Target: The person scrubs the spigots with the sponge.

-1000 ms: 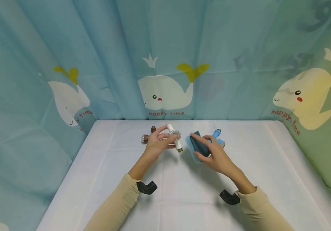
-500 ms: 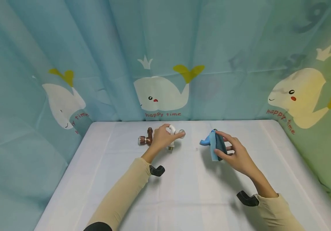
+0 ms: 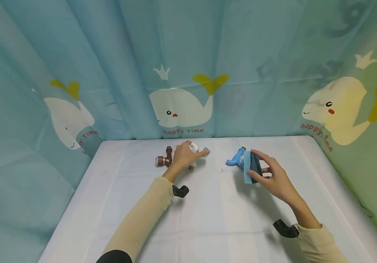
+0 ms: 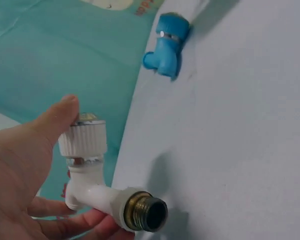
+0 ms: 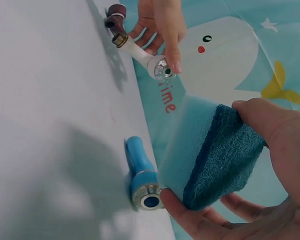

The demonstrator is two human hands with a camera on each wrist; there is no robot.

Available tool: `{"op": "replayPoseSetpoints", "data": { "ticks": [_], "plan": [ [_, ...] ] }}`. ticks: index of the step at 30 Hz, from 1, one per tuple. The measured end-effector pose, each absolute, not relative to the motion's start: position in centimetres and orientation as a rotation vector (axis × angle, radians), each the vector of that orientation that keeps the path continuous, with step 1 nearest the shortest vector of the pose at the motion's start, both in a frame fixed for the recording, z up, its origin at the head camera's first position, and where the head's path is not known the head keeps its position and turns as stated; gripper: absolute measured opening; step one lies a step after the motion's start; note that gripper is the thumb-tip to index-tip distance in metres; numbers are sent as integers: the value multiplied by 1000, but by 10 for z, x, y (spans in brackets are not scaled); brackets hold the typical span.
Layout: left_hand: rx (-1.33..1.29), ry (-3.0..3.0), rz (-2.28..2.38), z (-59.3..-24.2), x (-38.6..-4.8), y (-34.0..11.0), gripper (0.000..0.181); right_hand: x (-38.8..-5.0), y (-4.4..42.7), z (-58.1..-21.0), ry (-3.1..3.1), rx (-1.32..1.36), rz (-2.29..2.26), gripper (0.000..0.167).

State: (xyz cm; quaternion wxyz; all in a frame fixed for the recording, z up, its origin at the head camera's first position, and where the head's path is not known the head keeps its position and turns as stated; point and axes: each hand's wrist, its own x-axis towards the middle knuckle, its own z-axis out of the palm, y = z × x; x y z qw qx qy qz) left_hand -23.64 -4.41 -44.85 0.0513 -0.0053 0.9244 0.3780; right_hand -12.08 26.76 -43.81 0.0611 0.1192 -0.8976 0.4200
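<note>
Since a second ago, our right hand [image 3: 275,179] has drawn the sponge [image 5: 210,155] rightward, away from the white tap [image 4: 87,185], so the two are now well apart; our left hand [image 3: 184,155] has turned that tap until its knob points right. We pinch the tap in the left hand, thumb on the face of the knob and fingers curled beneath the body, with its brass threaded end toward the near edge of the surface [image 3: 208,212]. It is near the middle of the far edge, though from these angles we cannot be sure whether it touches the surface or is held just above it.

Our right hand pinches the sponge between thumb and fingertips, pale blue layer facing left, dark scrubbing layer toward the palm. We have it raised just beside the blue tap [image 3: 235,160], and in the head view it covers part of that tap. The blue tap lies near the far edge, right of its middle, spout to the left. Toward the far left corner, just beside our left hand, lies the brown tap [image 3: 163,161], its knob pointing left and its threaded end toward the far edge. Beyond that edge hangs a blue-green curtain [image 3: 182,36] printed with white whales [image 3: 183,109].
</note>
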Motion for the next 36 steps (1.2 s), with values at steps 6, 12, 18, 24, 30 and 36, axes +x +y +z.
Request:
{"op": "replayPoseSetpoints", "data": {
  "ticks": [6, 12, 18, 24, 30, 36],
  "plan": [
    [7, 2852, 1010, -452, -240, -40, 75, -118, 268, -444, -2727, 346, 1271, 71],
    [7, 2890, 830, -459, -246, -33, 67, -117, 268, -446, -2718, 352, 1283, 70],
    [57, 2898, 780, -459, -247, -34, 61, -112, 271, -447, -2717, 347, 1281, 70],
    [235, 2964, 765, -445, -240, -63, 74, -110, 276, -447, -2728, 330, 1266, 70],
    [416, 2954, 538, -434, -229, -115, 87, -107, 279, -447, -2721, 333, 1261, 70],
    [530, 2858, 382, -433, -226, -141, 89, -105, 277, -450, -2731, 349, 1257, 70]
  ]
}}
